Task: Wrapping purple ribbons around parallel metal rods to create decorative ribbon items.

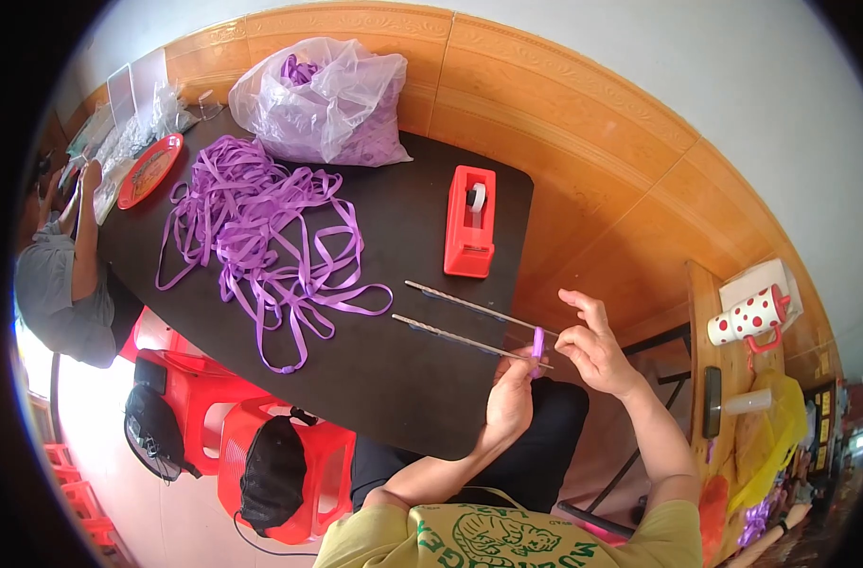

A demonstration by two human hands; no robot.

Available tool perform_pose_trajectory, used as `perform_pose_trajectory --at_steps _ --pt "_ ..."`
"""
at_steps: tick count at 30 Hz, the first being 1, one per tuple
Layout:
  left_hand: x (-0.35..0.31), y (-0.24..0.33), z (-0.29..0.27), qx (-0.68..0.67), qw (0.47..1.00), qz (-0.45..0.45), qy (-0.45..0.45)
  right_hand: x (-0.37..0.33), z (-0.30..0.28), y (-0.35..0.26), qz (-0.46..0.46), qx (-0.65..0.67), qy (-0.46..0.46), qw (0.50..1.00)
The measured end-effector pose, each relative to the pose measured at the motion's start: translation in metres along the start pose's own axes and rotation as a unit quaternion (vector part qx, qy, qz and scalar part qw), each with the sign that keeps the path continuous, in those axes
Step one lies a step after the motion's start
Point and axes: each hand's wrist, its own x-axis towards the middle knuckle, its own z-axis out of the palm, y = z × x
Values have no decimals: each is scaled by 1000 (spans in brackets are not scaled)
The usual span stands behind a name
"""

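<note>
Two thin metal rods [469, 302] stick out side by side over the right part of the dark table. Around their near ends sits a short band of purple ribbon [537, 352]. My left hand [510, 401] pinches this ribbon from below, thumb and fingers closed at the lower rod's end. Just right of the ribbon is my right hand [597, 355], its upper finger stretched out and the others bent; whether a fingertip touches the upper rod cannot be made out. A loose heap of purple ribbon straps [252, 218] lies on the table's left half.
A red tape dispenser [469, 232] stands beyond the rods. At the back rests a clear plastic bag [332, 114] of purple ribbon. Another person [62, 284] sits at the left, near a red plate [150, 171]. Red stools [332, 473] stand below; a dotted cup [748, 317] is far right.
</note>
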Motion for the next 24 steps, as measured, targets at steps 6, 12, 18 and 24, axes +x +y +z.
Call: perform_pose_trajectory --at_steps 6,12,18,24 --pt "0 -3 0 2 999 23 24 10 0 0 -38 -25 -6 999" --pt "0 -3 0 -5 999 38 29 33 -3 -14 -70 -68 -52 994" --pt "-1 -1 3 -10 999 46 26 55 -1 -18 -103 -115 -147 977" --pt "3 -5 -2 -10 998 59 11 62 -10 -22 -100 -146 -175 968"
